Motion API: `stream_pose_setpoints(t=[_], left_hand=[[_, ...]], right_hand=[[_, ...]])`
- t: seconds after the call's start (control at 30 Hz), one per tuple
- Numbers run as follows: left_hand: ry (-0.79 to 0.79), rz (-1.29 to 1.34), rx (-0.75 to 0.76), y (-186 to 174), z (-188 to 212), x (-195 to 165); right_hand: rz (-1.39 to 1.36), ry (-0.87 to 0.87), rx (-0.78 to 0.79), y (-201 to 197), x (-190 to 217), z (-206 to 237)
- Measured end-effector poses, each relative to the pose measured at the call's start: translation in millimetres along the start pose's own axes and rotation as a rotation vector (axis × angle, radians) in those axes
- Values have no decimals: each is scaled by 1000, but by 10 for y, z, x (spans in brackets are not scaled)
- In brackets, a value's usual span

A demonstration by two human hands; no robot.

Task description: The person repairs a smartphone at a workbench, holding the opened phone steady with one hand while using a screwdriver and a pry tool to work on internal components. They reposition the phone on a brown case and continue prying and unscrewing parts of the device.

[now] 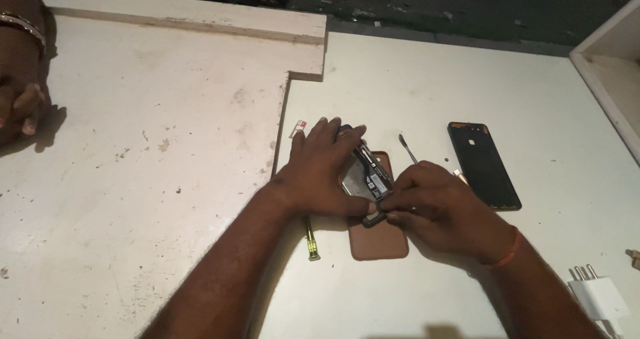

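An opened phone [367,174] with its insides showing lies on top of a brown phone case [381,242] at the middle of the white table [413,92]. My left hand [319,172] lies flat over the phone's left side and holds it down. My right hand [437,206] pinches at the phone's lower right corner with thumb and fingertips; whether it holds a small tool or part there is hidden. A thin metal tool [407,148] lies just behind my right hand.
A black phone back cover [484,166] lies to the right. A yellow-handled screwdriver [311,241] pokes out under my left forearm. A white plug [599,296] sits at bottom right. Another person's hand [20,109] rests at far left. A small card tray [298,128] lies by the ledge.
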State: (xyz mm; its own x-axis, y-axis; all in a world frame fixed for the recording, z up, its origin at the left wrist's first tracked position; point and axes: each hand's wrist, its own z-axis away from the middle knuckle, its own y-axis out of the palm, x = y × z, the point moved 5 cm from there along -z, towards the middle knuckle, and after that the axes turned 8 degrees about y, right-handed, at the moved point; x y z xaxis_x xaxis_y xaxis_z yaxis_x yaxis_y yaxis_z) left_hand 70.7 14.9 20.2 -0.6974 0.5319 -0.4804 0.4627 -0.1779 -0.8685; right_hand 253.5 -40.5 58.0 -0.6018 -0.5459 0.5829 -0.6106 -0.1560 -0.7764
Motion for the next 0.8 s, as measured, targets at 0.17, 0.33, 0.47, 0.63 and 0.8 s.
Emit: stream_pose_setpoints(t=[0.17,0.33,0.47,0.63,0.8], left_hand=[[2,6,-11,-4,-1,-11],[9,28,-10,-7,10,-8],[0,4,-3,-7,6,1],[-18,-6,8,-1,2,10],[-12,2,-1,-21,13,13]], right_hand=[[-8,26,21,17,-90,10],[5,-44,-2,17,-89,14],[-1,-73,-1,19,-56,5],[78,-101,-1,14,31,3],[154,-170,-14,-24,124,17]])
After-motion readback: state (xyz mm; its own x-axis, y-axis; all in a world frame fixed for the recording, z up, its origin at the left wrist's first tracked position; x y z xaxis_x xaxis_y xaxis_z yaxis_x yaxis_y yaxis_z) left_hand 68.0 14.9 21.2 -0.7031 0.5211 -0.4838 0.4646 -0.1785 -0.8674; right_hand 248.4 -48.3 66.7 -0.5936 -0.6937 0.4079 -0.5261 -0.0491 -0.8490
